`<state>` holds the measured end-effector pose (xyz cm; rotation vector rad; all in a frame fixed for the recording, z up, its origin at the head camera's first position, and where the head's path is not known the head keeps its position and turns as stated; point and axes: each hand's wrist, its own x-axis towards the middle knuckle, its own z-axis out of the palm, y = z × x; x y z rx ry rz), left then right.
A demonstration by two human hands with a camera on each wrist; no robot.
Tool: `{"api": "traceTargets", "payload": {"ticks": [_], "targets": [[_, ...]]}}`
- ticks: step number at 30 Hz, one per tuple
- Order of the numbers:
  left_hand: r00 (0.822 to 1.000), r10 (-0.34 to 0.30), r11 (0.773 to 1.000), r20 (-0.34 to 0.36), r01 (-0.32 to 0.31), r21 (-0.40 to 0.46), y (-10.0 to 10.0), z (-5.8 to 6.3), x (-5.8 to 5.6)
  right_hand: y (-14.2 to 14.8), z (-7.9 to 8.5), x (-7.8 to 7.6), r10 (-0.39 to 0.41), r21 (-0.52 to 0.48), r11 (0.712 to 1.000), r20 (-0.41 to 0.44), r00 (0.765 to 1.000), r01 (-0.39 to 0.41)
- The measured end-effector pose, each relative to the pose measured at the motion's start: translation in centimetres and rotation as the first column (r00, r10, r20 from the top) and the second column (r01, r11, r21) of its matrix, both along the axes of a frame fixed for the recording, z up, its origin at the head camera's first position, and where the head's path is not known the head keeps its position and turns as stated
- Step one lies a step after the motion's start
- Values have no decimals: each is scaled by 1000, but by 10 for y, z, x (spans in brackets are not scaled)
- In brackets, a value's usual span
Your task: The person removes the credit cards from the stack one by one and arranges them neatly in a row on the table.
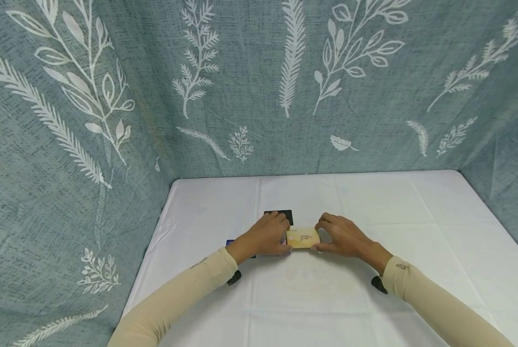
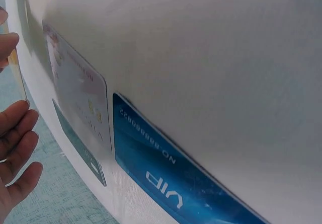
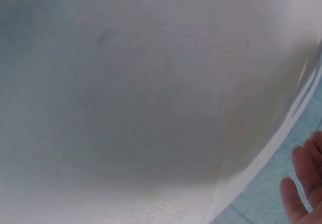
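Observation:
A golden-yellow card [image 1: 303, 238] with small dark print is held between both hands near the middle of the table. The left hand [image 1: 268, 235] pinches its left end, thumb toward the near edge. At its right end the right hand [image 1: 342, 236] grips it between thumb and fingers. Below the left hand lie a pale pinkish VIP card [image 2: 78, 80], mostly covered in the head view, and a blue VIP card [image 2: 171, 168]. Just beyond that hand is a dark card [image 1: 287, 216]. The right wrist view catches only some right fingers [image 3: 305, 171] at its edge.
A white cloth covers the table [image 1: 371, 197]. Grey-green curtains [image 1: 259, 86] with white leaf prints hang behind it and at both sides. Black wrist camera mounts [image 1: 234, 277] show under the cream sleeves [image 1: 185, 289].

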<state>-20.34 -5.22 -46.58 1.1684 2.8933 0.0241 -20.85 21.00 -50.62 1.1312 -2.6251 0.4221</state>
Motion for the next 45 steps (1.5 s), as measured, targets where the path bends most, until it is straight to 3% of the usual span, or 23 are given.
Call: {"api": "traceTargets", "payload": {"ticks": [17, 32, 45], "targets": [[998, -15, 1000, -57, 14, -17, 4, -8, 4, 4, -1, 4, 3, 16, 1000, 9, 1000, -3], [998, -18, 1000, -67, 17, -25, 6, -12, 10, 5, -1, 7, 2, 36, 999, 50, 999, -4], [999, -14, 997, -51, 10, -80, 10, -19, 8, 7, -3, 6, 15, 40, 999, 46, 999, -17]]}}
